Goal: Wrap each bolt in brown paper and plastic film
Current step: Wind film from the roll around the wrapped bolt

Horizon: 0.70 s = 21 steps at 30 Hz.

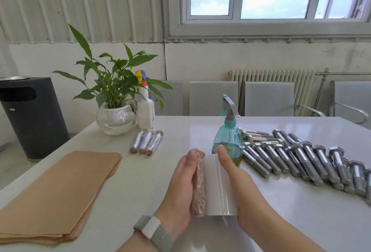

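Two hands meet over the table [140, 181]. Brown paper [58, 195] lies left, three wrapped bolts [147, 142] beyond. Left hand [180, 187] cups a paper-wrapped bolt [198, 183]; right hand [239, 189] grips the film roll [217, 187] touching it. Bare bolts [301, 159] lie right.

brown paper stack [58, 193], teal spray bottle [227, 143], silver bolts [305, 161]

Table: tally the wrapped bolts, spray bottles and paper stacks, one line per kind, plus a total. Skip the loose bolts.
Finished wrapped bolts lying by the plant: 3
Wrapped bolt in progress, held by the left hand against the film roll held by the right hand: 1
Spray bottles, white and teal: 2
Brown paper stacks: 1
Total: 7
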Motion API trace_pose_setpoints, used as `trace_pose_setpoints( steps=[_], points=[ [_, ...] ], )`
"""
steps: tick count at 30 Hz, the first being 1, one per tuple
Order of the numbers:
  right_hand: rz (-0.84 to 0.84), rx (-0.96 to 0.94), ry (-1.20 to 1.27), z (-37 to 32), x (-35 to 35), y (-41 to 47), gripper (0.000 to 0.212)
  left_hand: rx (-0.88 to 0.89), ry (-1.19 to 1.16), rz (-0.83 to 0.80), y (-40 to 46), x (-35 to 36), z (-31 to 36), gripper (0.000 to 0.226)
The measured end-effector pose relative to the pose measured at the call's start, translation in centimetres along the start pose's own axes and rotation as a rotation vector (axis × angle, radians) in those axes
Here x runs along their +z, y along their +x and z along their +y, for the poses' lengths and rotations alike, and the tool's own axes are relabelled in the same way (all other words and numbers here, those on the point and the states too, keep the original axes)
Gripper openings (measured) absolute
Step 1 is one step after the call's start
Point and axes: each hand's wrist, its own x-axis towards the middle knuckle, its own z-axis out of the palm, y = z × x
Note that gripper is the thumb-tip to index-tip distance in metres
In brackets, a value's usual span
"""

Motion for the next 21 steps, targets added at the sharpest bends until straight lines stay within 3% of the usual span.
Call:
trace_pose_setpoints(
  steps=[4, 12, 16, 19, 21],
  points=[
    [-0.022, 0.034, -0.031, 0.4, 0.0, 0.3, 0.093, 0.114, 0.106, 0.020, 0.0, -0.1, -0.8, 0.051],
    [0.209, -0.123, -0.188, 0.7, 0.5, 0.4, 0.082, 0.285, 0.284, 0.077, 0.6, -0.5, -0.4, 0.045],
    [0.228, -0.183, -0.202, 1.3, 1.2, 0.3, 0.094, 0.197, 0.107, 0.077, 0.1, 0.1, -0.8, 0.048],
    [0.287, -0.205, -0.309, 1.0, 1.2, 0.2, 0.083, 0.001, -0.071, 0.000, -0.4, 0.4, -0.5, 0.060],
    [0.321, -0.171, -0.358, 0.9, 1.0, 0.4, 0.077, -0.063, -0.101, -0.016, -0.4, 0.4, -0.4, 0.055]
  ],
)
